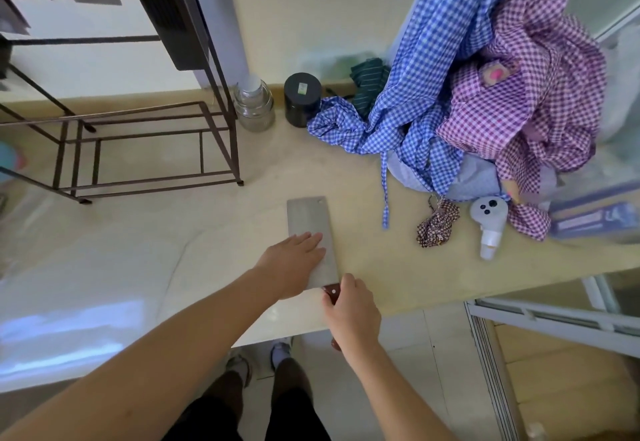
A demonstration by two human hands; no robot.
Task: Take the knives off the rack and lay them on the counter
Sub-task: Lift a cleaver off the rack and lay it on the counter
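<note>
Likely heavy and stiff, the cleaver [310, 236]: your right hand [351, 312] grips its handle, left hand [294, 264] flat on the blade.

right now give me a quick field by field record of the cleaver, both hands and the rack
knife: broad steel cleaver with a reddish wooden handle, lying flat on the beige counter
left hand: palm down on the blade
right hand: wrapped around the handle at the counter edge
rack: dark metal wire rack, back left, no knives visible on it
nearby: blue checked cloth, black jar
</note>
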